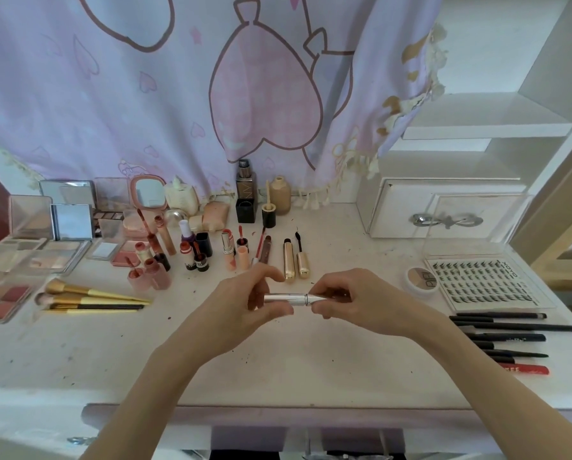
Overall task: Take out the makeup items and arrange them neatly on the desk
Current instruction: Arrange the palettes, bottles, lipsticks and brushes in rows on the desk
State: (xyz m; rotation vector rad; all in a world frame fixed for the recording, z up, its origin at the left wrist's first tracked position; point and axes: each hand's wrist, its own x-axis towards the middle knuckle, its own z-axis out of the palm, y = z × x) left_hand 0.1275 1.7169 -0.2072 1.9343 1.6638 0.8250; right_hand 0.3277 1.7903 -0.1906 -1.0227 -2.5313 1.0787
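Observation:
Above the middle of the white desk (pixel 278 366), both hands hold a slim silver tube (pixel 289 298) level. My left hand (pixel 245 300) pinches its left half and my right hand (pixel 347 298) grips its right end. Just behind the hands lie two gold mascara tubes (pixel 296 262), one with its black wand pulled out. Lip glosses and lipsticks (pixel 191 250) stand in a loose cluster left of them, several uncapped. Open palettes (pixel 29 247) and gold-handled brushes (pixel 92 298) cover the left side.
A clear lash tray (pixel 483 283) and a small round compact (pixel 419 280) sit at the right, with black pencils (pixel 510 333) in front. A white drawer box (pixel 444 207), foundation bottles (pixel 261 197) and a pink mirror (pixel 148 192) stand at the back under a lilac curtain.

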